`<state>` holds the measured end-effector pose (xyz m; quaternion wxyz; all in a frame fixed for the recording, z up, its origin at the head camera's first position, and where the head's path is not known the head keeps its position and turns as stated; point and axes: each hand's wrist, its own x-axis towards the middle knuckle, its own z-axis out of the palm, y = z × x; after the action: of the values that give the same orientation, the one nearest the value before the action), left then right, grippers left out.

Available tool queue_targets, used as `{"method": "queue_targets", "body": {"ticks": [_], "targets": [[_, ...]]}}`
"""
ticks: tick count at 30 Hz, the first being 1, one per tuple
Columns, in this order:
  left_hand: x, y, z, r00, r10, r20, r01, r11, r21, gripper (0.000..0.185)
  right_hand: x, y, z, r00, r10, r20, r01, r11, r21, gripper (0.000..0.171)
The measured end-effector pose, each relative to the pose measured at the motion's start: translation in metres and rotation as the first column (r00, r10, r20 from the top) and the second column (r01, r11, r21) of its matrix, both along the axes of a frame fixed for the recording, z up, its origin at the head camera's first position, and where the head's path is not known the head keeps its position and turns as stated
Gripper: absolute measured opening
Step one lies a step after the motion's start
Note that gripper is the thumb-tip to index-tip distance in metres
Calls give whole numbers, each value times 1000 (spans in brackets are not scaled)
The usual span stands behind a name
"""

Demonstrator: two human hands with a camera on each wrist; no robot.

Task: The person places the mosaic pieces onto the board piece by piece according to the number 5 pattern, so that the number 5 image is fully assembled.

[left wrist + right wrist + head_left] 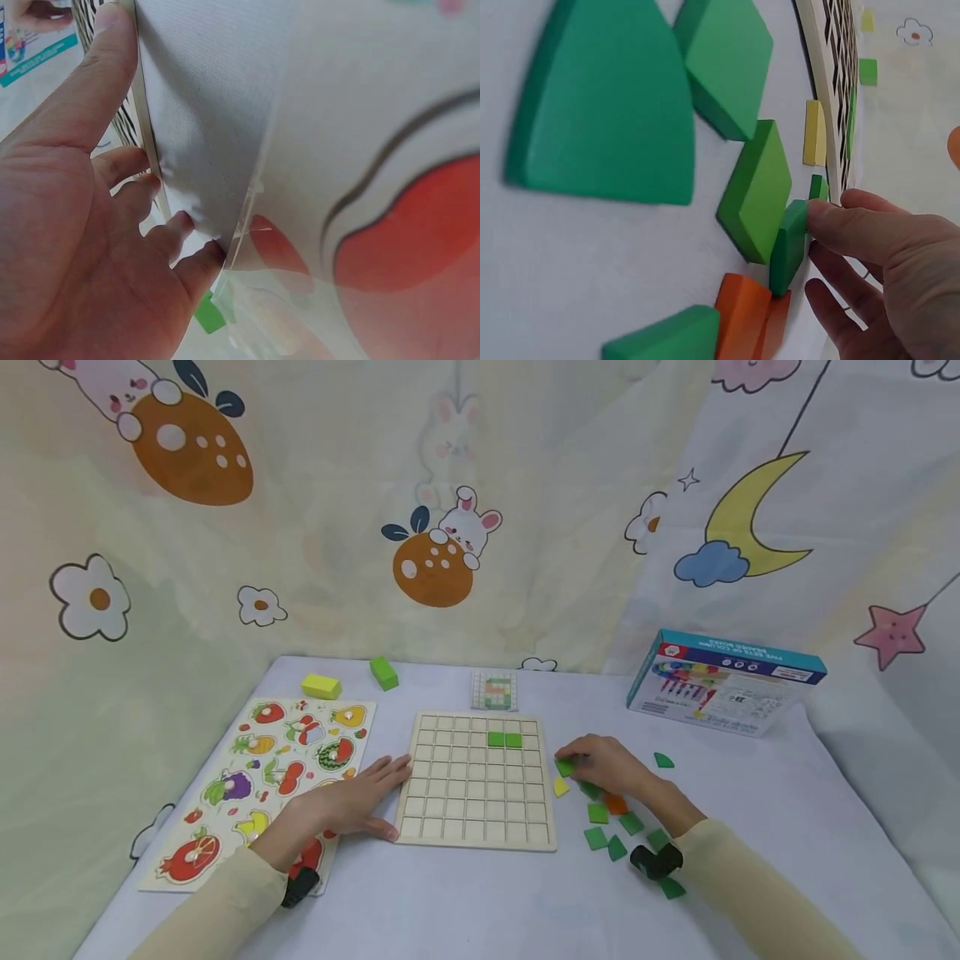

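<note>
A wooden grid board [480, 802] lies in the middle of the table, with two green squares [504, 740] set in its upper rows. My left hand [372, 795] rests flat on the cloth against the board's left edge; in the left wrist view the thumb [105, 52] lies along that edge [146, 127]. Just right of the board, my right hand [583, 762] pinches a small green tile [564, 767] [787, 247], tipped up on its edge. A yellow tile [561, 787] [814, 133] lies beside it. Loose green tiles [597, 813] and an orange tile [617, 804] [742, 311] lie around the right hand.
A fruit peg puzzle [262, 777] lies left of the board, partly under my left forearm. A yellow block [321, 686], a green block [384, 673] and a pattern card [494, 690] sit at the back. A toy box [723, 681] stands at the back right.
</note>
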<state>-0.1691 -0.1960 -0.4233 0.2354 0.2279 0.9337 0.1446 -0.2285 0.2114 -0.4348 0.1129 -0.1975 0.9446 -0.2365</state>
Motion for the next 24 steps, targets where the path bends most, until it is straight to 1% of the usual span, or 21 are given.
{"method": "queue_targets", "body": {"ticks": [5, 9, 11, 13, 16, 20, 24], "targets": [[0, 0, 1, 1000, -1, -5, 1, 1000, -11, 99, -5, -4, 0, 1000, -9, -30, 9, 1000, -2, 36], [1, -1, 2, 1000, 2, -4, -2, 1000, -14, 99, -13, -19, 7, 997, -16, -72, 15, 1000, -19, 35], [2, -2, 2, 1000, 7, -1, -7, 1000, -13, 99, -18, -32, 10, 995, -2, -97, -2, 999, -34, 35], [2, -3, 1, 1000, 9, 0, -9, 1000, -11, 99, -23, -49, 13, 992, 34, -125, -39, 998, -43, 34], [3, -3, 0, 1000, 10, 1, -10, 1000, -1, 99, -29, -75, 16, 988, 72, -137, -82, 995, -64, 31], [3, -2, 0, 1000, 0, -1, 0, 1000, 14, 98, -31, -108, 15, 993, 63, -102, -72, 994, -85, 30], [1, 0, 1, 1000, -10, -11, 11, 1000, 11, 97, -34, -128, 12, 995, 36, -96, -43, 996, -73, 30]]}}
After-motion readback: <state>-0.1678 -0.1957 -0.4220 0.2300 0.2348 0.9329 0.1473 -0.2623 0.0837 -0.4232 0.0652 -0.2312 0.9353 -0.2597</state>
